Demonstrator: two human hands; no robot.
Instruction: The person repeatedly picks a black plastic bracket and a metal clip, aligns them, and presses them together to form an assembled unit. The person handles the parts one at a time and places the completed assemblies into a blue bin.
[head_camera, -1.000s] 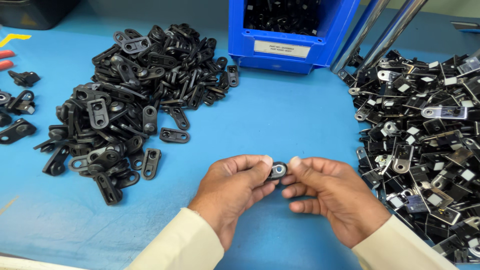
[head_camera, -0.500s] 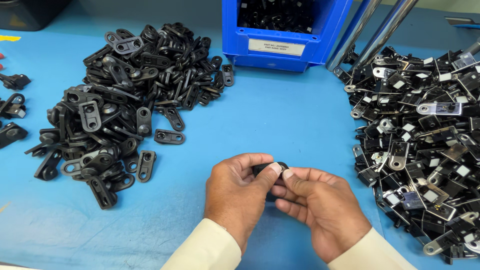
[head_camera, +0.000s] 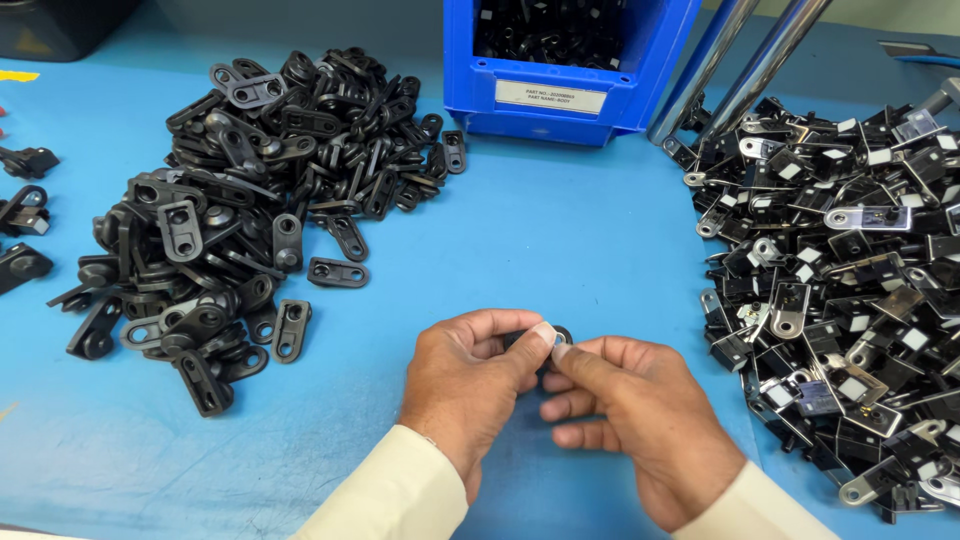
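The small black part (head_camera: 556, 336) sat pinched between both hands, just in front of the blue bin (head_camera: 565, 75) and mostly hidden. The left hand (head_camera: 470, 385) curled closed around it, thumb pressing on top; the right hand (head_camera: 640, 420) closed on it too, forefinger meeting that thumb. Left of the bin lay the heap of black plastic plates (head_camera: 240, 200), right of it the pile of metal-and-black clips (head_camera: 850, 280). Such a fingertip hold looked slippery: a slip could have dropped the part onto the blue mat (head_camera: 560, 240).

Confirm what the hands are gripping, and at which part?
Both hands, left hand and right hand, pinch one small black part between thumb and fingertips; it is mostly hidden, so the exact grip point cannot be told.
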